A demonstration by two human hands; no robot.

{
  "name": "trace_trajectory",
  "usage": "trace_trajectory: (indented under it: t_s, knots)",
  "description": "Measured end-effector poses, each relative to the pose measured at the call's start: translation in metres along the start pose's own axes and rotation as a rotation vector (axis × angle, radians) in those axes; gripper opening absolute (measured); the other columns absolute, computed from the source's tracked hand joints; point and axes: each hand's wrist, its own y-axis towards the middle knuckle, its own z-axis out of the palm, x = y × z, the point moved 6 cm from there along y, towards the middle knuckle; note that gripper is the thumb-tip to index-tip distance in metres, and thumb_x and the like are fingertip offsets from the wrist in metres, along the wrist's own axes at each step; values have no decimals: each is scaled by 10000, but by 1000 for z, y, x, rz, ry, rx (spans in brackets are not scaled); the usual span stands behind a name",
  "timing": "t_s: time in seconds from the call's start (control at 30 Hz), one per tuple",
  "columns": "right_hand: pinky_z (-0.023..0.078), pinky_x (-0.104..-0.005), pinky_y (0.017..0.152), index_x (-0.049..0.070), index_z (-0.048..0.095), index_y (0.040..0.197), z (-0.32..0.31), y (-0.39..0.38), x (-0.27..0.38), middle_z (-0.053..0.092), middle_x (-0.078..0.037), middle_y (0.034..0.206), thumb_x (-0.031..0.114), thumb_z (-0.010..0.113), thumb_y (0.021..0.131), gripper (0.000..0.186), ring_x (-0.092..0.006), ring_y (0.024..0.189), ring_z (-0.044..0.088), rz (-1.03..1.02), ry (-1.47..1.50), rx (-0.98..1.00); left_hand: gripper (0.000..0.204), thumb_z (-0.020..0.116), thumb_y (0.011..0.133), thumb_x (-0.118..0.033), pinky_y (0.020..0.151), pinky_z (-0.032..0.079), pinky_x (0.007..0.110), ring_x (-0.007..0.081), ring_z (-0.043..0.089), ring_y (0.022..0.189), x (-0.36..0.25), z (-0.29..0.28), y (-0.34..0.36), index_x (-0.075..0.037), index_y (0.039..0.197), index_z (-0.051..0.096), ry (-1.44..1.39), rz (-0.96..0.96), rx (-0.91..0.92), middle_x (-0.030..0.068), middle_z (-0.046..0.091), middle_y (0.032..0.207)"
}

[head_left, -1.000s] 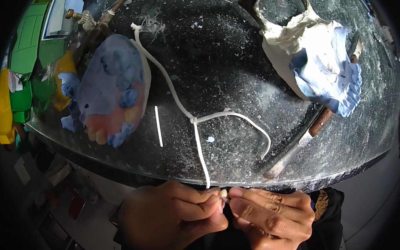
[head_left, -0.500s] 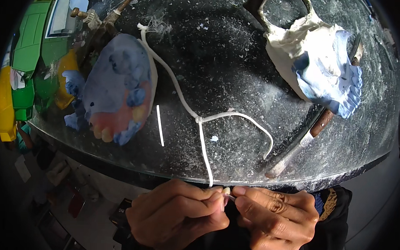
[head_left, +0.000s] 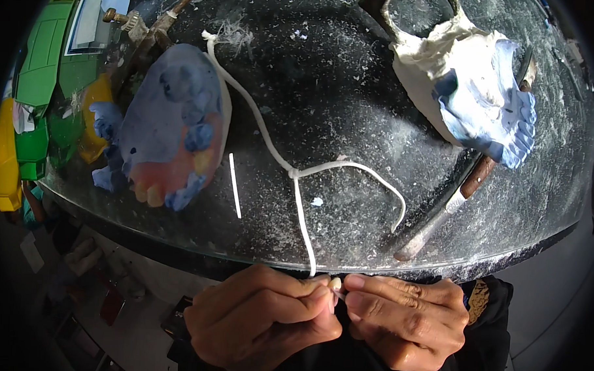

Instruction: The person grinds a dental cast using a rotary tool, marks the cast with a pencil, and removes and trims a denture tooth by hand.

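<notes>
At the table's front edge, my left hand (head_left: 266,315) is closed in a pinch on a small ivory-coloured artificial tooth (head_left: 335,284). My right hand (head_left: 407,320) meets it from the right, its fingers pressed together beside the tooth. A thin pale sliver shows between the hands, but what the right fingertips hold is hidden. A white forked cord (head_left: 266,133) lies on the table, one branch running down to the edge just above my left fingers.
On the left stands a blue dental cast (head_left: 162,115) with pink wax and several teeth. Another white-and-blue cast (head_left: 471,80) is at the far right, beside a knife with a wooden handle (head_left: 478,177). Nearby are a white strip (head_left: 235,185) and green bins (head_left: 45,65). White dust covers the dark tabletop.
The view has shifted slightly, so the table things sit a little higher and further left. My right hand has tilted slightly, and the tooth shows a bit more between the fingertips.
</notes>
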Motion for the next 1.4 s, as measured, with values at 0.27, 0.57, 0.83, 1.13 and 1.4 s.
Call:
trace_trajectory:
  t_s: [0.27,0.57,0.83,1.13,1.4]
  knots:
    - [594,-249,513,-3,528,601,0,1,0,658,-173,795,-105,694,635,197,-261,686,693,-23,-37,18,196,786,640,-102,444,489,208,111,615,531,1,1,-1,-63,636,594,-42,-8,0,57,604,604]
    - [595,-233,519,11,520,582,2,3,0,658,-157,781,-115,682,620,209,-246,694,694,-15,-41,5,197,785,653,-100,444,487,206,115,620,542,1,-1,-1,-57,647,592,-56,-14,6,69,606,622]
    - [597,-240,515,25,465,540,6,0,-1,656,-153,775,-121,674,582,258,-243,700,695,-73,-38,53,174,765,621,-62,435,474,204,102,603,529,5,-3,-4,-63,641,592,-1,-21,-2,52,605,624]
    - [589,-224,495,50,417,519,2,-7,1,653,-139,775,-113,687,564,318,-246,726,695,-143,-136,-23,188,750,558,21,441,472,202,108,598,516,0,2,5,-51,641,598,-173,-41,11,57,607,625]
    - [569,-218,448,48,408,518,-3,2,5,653,-143,802,-82,707,592,335,-249,705,695,-59,-152,95,179,740,564,36,444,478,202,113,608,528,-1,-2,3,-38,649,602,-95,-46,67,75,610,618]
